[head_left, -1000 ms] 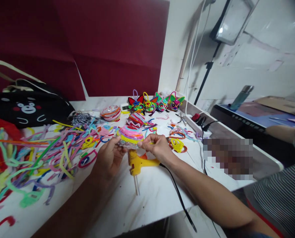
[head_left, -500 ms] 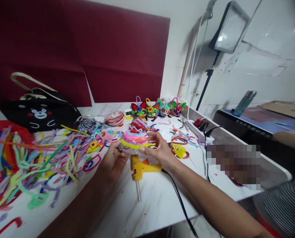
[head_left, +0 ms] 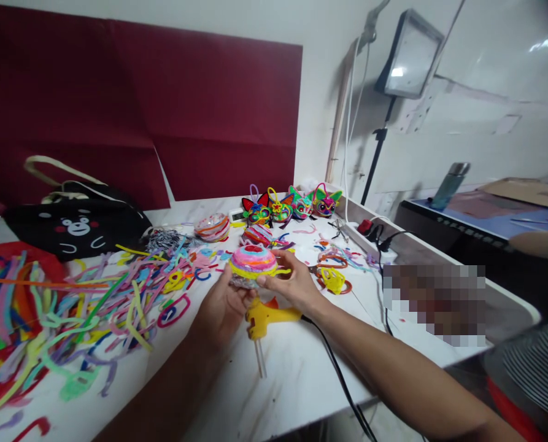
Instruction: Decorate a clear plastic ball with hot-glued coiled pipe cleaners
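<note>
Here we go: striped dome, pink up top w/ a yellow band round its lower part, held up btwn both hands over the tabletop, approx. mid-view. L hand grips its L side, fingers curled in under the clear base. R hand has the R side, thumb on the near face, fingers round the far side, w/ a loose yellow end poking out btwn thumb & fingers. Just below: yellow glue gun, clear stick toward the viewer, black cord off R. Big heap of fuzzy strips to the L; four cat-eared heads in a row at the back; yellow coil near the R hand, by some orange loops.
</note>
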Motion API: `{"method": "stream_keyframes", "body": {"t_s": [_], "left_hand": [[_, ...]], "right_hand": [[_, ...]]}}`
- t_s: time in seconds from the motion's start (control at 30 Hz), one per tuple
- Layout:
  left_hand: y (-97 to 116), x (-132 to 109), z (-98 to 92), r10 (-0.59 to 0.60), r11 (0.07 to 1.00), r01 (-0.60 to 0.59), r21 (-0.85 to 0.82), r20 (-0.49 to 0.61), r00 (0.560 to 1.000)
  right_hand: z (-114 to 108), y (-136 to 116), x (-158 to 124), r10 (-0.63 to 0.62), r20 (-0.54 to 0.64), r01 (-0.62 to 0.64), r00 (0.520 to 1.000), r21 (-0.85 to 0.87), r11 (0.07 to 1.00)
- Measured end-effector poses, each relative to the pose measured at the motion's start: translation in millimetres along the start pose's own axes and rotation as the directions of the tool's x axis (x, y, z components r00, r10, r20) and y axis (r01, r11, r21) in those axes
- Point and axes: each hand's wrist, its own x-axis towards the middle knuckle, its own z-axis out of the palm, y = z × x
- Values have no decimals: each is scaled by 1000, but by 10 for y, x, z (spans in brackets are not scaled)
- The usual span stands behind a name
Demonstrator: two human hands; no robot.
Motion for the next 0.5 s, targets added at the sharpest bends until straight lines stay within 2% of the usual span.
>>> {"method": "stream_keyframes", "body": {"t_s": [0.13,0.2,0.37,0.5], "left_hand": [[-135,-53,16,62,993,-73,97,112,992],[-169,-58,14,82,987,-98,128,126,989],[-114,-37,-2,146,975,-153,161,57,988],[-42,-23,15,171,974,-167,156,-15,985]], "right_hand": [[26,44,-31,4,-45,-8,999,-78,997],[36,58,-43,30,-42,-33,999,-82,996],[13,34,-47,58,28,-56,998,-95,994],[-25,-22,-63,-25,19,29,999,-264,964]]}}
